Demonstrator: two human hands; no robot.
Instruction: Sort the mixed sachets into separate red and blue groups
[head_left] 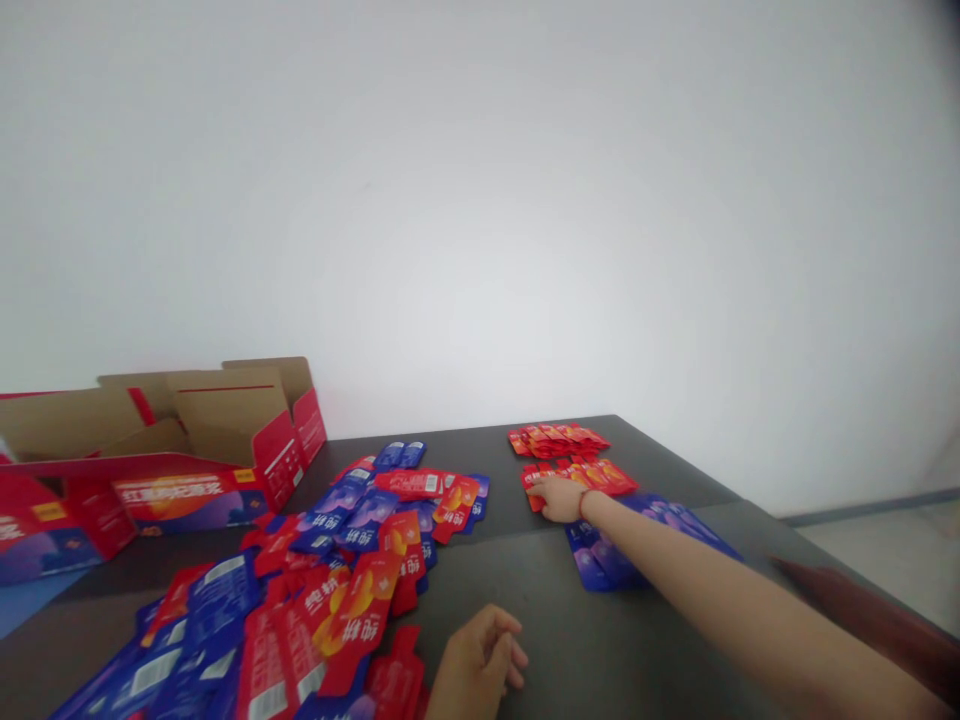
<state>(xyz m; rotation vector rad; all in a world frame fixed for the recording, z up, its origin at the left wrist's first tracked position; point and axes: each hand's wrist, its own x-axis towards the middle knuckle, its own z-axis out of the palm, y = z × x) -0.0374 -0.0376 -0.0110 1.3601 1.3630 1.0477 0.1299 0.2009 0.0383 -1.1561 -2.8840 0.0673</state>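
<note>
My right hand (559, 497) reaches forward, its fingers closed at the left end of a row of red pouches (600, 473), on a red pouch (534, 478). Behind that row lies another overlapping row of red pouches (559, 440). Blue-purple pouches (592, 560) are laid out beneath my right forearm. Near the front, my left hand (480, 660) hovers with loosely bent fingers and nothing visible in it. Just left of it spreads a mixed heap of red pouches (364, 610) and blue pouches (221, 600).
Open red cardboard boxes (274, 460) with purple printing stand at the table's left back, against a white wall (480, 200). The dark table (480, 570) has its right edge running diagonally toward me. A dark reddish object (847, 600) sits at that edge.
</note>
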